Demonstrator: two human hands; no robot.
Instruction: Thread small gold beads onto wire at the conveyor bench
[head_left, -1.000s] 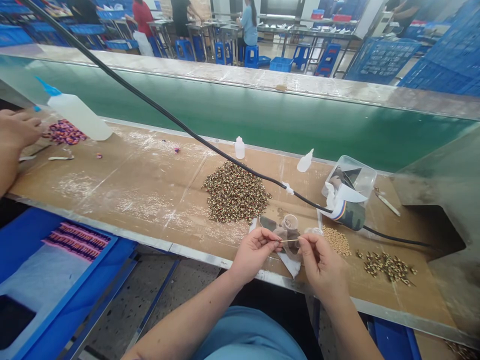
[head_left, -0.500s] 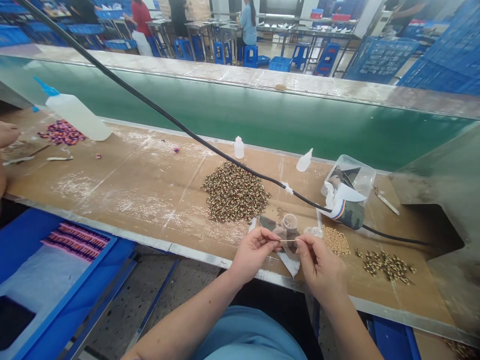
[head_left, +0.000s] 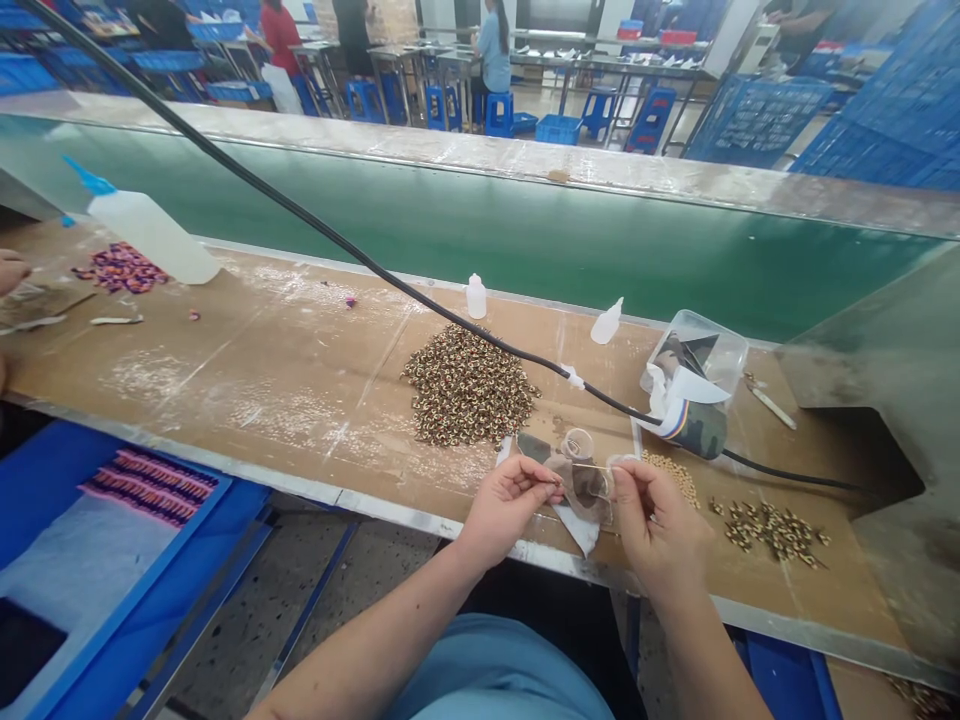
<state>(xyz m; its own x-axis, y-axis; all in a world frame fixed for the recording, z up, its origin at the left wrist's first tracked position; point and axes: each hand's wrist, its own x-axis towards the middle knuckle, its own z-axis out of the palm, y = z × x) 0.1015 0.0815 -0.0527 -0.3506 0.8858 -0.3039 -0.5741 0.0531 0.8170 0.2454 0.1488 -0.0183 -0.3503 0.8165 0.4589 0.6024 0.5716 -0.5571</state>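
Note:
My left hand [head_left: 514, 495] is closed in a pinch at the front of the table; a tiny dark piece shows at its fingertips, too small to name. Between thumb and finger, my right hand [head_left: 660, 520] grips a thin pale stick [head_left: 592, 467] that points left. Below and behind the fingers lies a camouflage cloth [head_left: 536, 447] with a small clear round cup [head_left: 577, 444] on it. A large pile of small brown-and-gold pieces [head_left: 471, 385] sits just beyond my left hand. Small tan beads [head_left: 679, 475] lie partly hidden behind my right hand.
More brown-and-gold pieces [head_left: 776, 530] lie at the right. A black cable [head_left: 337, 240] crosses above the table. Small white bottles [head_left: 476, 297], a clear plastic box [head_left: 720, 345] and a large glue bottle [head_left: 154, 235] stand farther back. Another person's hand [head_left: 11, 270] is at far left.
My right hand has moved right and slightly away from my left, taking the thin stick with it. My left hand stays in place.

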